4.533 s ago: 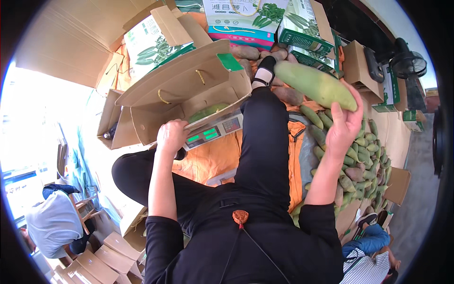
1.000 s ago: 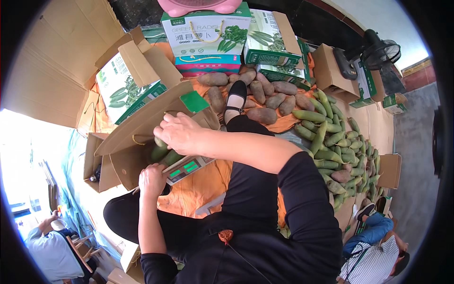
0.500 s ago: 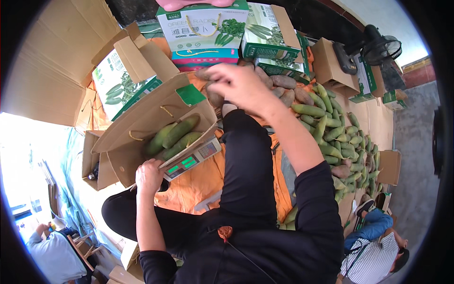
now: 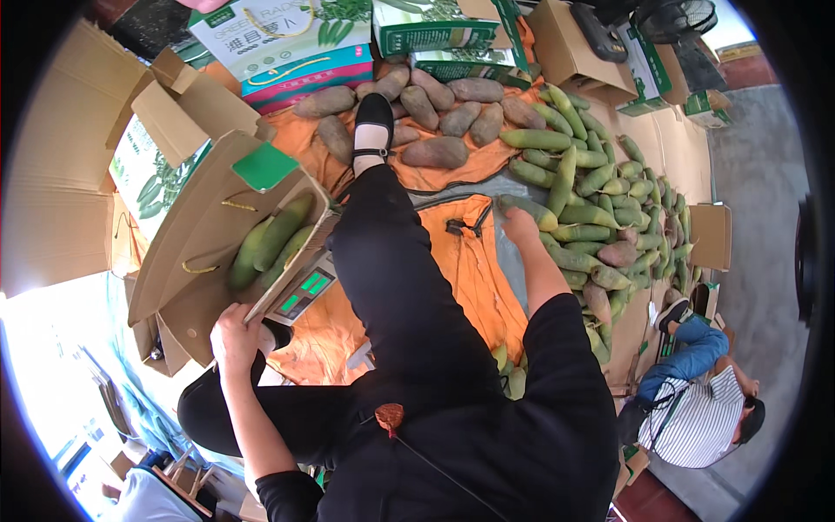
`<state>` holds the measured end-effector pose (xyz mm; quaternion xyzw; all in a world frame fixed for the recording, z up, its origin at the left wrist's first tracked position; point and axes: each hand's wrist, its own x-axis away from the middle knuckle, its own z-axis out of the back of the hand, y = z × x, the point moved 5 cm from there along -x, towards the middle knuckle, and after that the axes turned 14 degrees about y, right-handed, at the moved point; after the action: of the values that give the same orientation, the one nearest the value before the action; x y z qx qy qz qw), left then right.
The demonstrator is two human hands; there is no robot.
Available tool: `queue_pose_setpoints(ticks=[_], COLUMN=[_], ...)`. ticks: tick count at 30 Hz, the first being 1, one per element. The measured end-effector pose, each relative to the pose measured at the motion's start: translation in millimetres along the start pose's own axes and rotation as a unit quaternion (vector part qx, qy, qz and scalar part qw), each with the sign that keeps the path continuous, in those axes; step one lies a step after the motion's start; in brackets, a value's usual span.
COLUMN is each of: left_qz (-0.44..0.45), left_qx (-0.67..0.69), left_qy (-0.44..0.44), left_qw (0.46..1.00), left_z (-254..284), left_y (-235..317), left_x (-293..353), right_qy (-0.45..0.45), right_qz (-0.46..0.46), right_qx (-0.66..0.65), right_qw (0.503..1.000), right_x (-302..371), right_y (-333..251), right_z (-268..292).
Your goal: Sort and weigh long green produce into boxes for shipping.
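My left hand [image 4: 235, 339] is closed on the near rim of an open cardboard box [image 4: 196, 304]. Inside this box lie a few long green radishes [image 4: 283, 233]. The box sits on a digital scale [image 4: 302, 294] whose green display is lit. At the left edge of a big heap of green radishes [image 4: 600, 233], my right hand [image 4: 520, 226] has its fingers around the near end of one green radish [image 4: 532, 211]. Those fingertips are partly hidden.
Reddish-brown radishes [image 4: 435, 152] lie on an orange cloth [image 4: 465, 252] around my foot [image 4: 374, 130]. Printed cartons [image 4: 283, 35] stand along the far side, with a black fan [image 4: 678, 19] at far right. Another person [image 4: 696, 409] sits at the lower right.
My right hand has come from above the reddish-brown radishes to the green heap on the right. The left hand stays on the box rim. The whole view has shifted to the right.
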<state>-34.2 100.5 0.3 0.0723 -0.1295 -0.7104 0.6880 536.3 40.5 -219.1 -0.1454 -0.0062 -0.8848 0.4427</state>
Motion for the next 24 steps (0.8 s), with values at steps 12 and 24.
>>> queue_pose_setpoints(ticks=[12, 24], left_qz=[0.037, 0.041], left_qx=[-0.002, 0.006], left_qy=[-0.012, -0.014], left_qw=[0.999, 0.999], left_z=[0.5, -2.0], left_y=[-1.3, 1.6], left_x=[-3.1, -5.8], right_qy=[0.040, -0.042], right_qz=[-0.024, 0.047], right_qx=[0.188, 0.327], right_qw=[0.981, 0.943], right_x=[-20.3, -33.5], right_y=[44.7, 36.9], right_z=[13.5, 7.3])
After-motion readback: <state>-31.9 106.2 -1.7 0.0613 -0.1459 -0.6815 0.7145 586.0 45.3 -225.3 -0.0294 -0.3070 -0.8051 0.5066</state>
